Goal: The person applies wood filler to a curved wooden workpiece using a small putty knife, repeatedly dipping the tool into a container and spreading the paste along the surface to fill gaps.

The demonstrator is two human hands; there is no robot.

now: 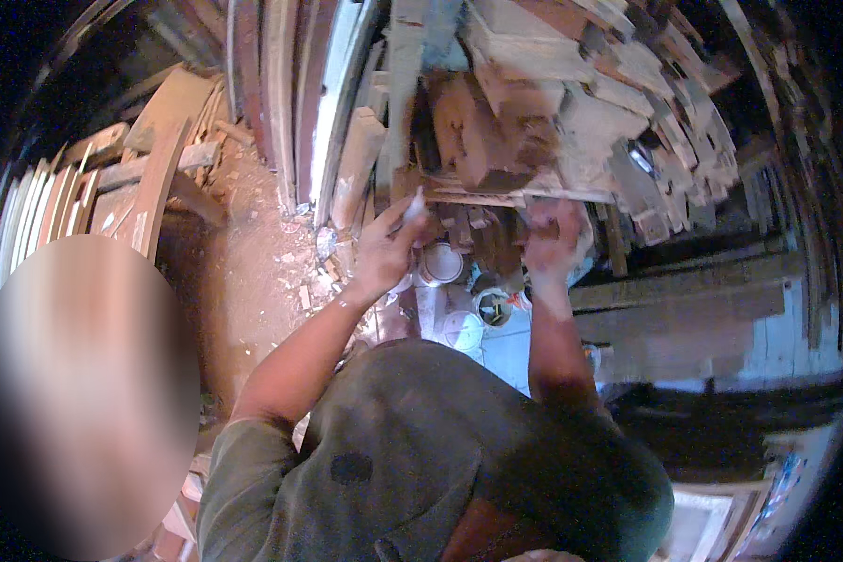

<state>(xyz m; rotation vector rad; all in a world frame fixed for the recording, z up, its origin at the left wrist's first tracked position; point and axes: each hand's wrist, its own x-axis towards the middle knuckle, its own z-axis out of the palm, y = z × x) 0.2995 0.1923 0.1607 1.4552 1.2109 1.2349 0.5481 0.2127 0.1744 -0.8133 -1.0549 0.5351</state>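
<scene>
My left hand (386, 249) is raised in front of me, with a small whitish object (416, 205) pinched between thumb and fingers; blur hides what it is. My right hand (553, 239) is at the front edge of a wooden shelf (478, 199), its fingers too blurred to show whether they hold anything. Above and between the hands, a reddish-brown wooden block (467, 133) lies on the shelf. Below the hands are a round lidded container (441, 264), an open tub (493, 307) with small items inside, and a pale round lid or container (463, 331).
Stacked timber offcuts (646, 105) crowd the upper right. Long boards (281, 91) lean upright at the top. Wood scraps (305, 295) litter the dirt floor (253, 281) on the left, beside a slanting plank (158, 190). Broad boards (674, 323) lie to the right.
</scene>
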